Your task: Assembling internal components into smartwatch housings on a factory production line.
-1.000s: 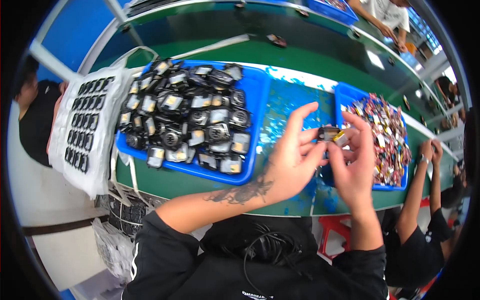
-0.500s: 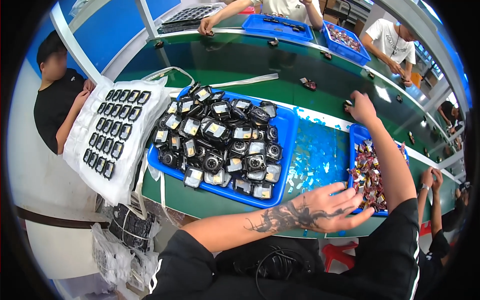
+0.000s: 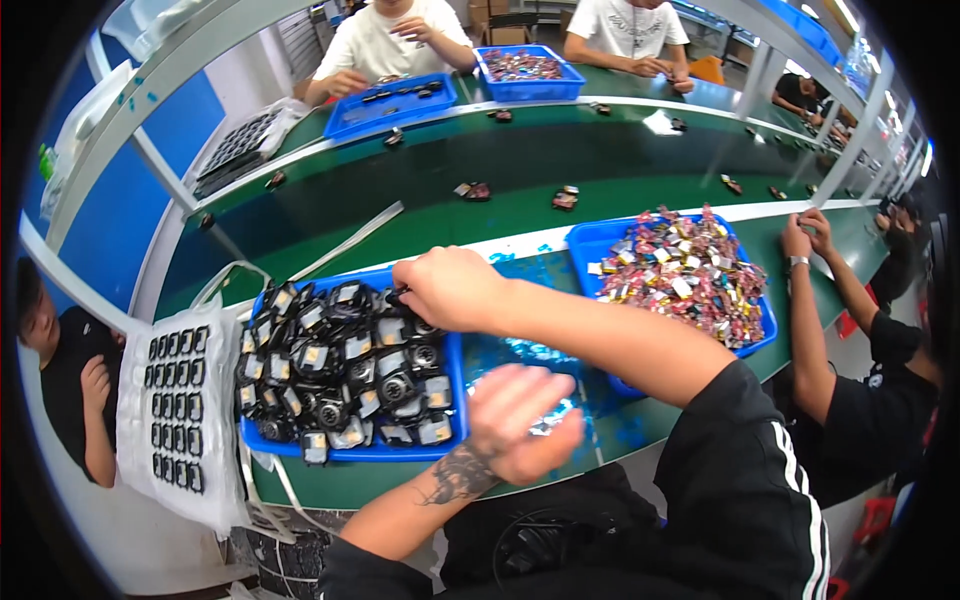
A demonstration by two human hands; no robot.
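Over the far right corner of the blue tray (image 3: 455, 395) is my right hand (image 3: 452, 288), its fingers closed around a black watch case (image 3: 402, 293) that shows only at the fingertips. That tray is heaped with black watch cases (image 3: 350, 345), many with pale film on their faces. My left hand (image 3: 520, 420) hovers empty above the bench just right of the tray. Its fingers are apart and smeared by motion. Below it lie scattered bits of shiny blue film (image 3: 535, 350).
A second blue tray (image 3: 590, 238) to the right holds a heap of small reddish parts (image 3: 680, 275). White foam sheets (image 3: 225, 430) with rows of watch cases stand at left. Small parts (image 3: 565, 197) lie along the green belt (image 3: 400, 165). Co-workers sit across and at right.
My right hand has come from the belt's edge to the watch-case tray. My left hand has shifted left and lower in view. The view has swung right.
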